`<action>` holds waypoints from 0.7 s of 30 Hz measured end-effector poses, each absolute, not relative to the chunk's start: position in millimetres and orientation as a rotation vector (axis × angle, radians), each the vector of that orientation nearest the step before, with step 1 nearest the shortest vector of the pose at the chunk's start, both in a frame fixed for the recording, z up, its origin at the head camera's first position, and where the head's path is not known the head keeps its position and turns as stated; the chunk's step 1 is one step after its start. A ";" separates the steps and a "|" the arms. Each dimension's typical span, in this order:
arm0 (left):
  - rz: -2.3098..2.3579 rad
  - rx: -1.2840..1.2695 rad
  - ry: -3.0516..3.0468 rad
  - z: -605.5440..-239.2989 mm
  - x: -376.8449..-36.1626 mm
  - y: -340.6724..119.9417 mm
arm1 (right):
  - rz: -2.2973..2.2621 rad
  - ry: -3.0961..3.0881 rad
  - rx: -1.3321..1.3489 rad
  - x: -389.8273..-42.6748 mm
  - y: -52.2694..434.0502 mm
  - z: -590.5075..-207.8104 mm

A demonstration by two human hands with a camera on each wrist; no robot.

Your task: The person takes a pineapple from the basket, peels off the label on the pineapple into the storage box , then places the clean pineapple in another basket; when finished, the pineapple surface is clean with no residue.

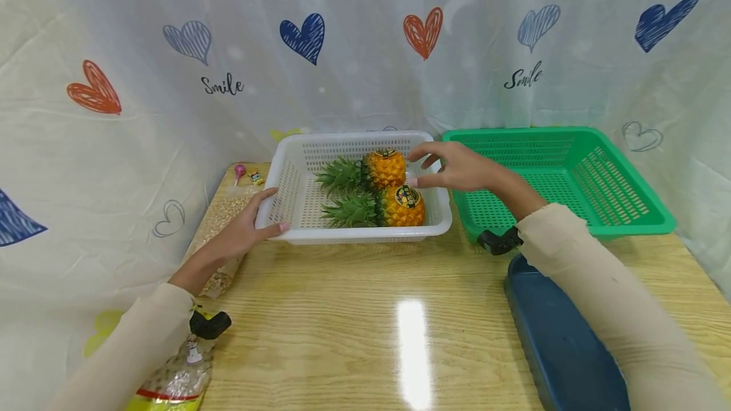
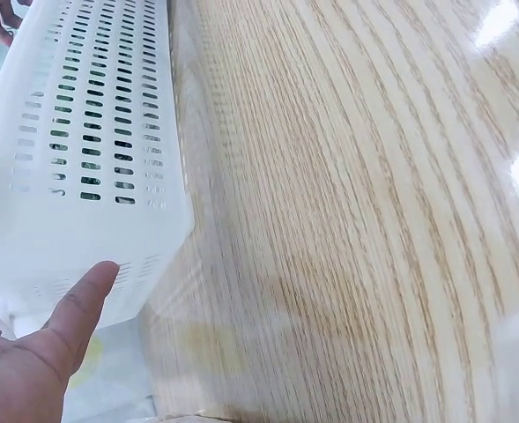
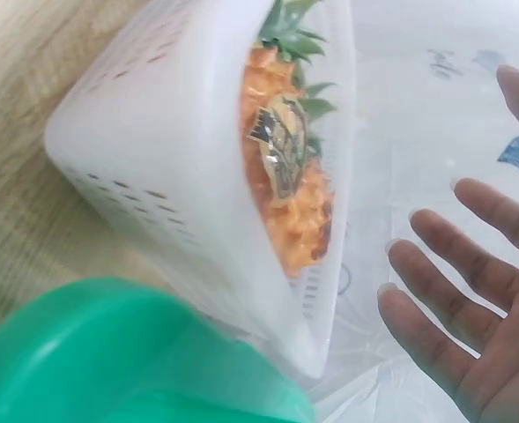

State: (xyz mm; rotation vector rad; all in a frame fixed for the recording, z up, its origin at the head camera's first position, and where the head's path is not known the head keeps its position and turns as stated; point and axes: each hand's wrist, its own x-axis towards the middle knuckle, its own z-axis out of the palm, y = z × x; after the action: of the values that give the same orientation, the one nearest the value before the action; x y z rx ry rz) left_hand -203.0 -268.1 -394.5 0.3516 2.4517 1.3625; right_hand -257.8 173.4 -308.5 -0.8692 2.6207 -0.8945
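Two small orange pineapples, a rear one (image 1: 385,169) and a front one (image 1: 404,207), lie side by side in a white perforated basket (image 1: 354,233). Their green leaves point left, and each bears a dark label. My left hand (image 1: 244,224) grips the basket's left end at the front corner. In the left wrist view its thumb (image 2: 85,304) lies along the outside of the white wall, while the other fingers are mostly hidden. Above the basket's right side is my right hand (image 1: 457,167), fingers spread beside the pineapples. Nothing is between those fingers (image 3: 479,256) in the right wrist view.
A green basket (image 1: 571,231) stands right of the white one. A dark blue tray (image 1: 562,341) lies partly under the right forearm. Bags of grains (image 1: 219,221) line the table's left edge, with a pink lollipop (image 1: 240,170) behind them. A printed curtain (image 1: 365,81) hangs behind.
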 end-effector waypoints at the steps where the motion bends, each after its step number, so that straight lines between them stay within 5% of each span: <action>1: 1.362 0.352 2.455 -394.8 -203.1 -268.5 | -0.896 2.617 -0.867 -260.3 172.2 -308.0; 21: 1.398 0.347 2.432 -398.8 -204.5 -269.5 | -0.944 2.577 -0.702 -310.8 150.5 -313.2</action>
State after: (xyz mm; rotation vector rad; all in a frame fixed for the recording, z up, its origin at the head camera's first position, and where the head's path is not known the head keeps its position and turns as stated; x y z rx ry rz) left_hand -204.5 -269.5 -398.8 0.3466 2.4322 1.3978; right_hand -310.8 150.5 -313.2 -0.7024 2.5768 -0.9443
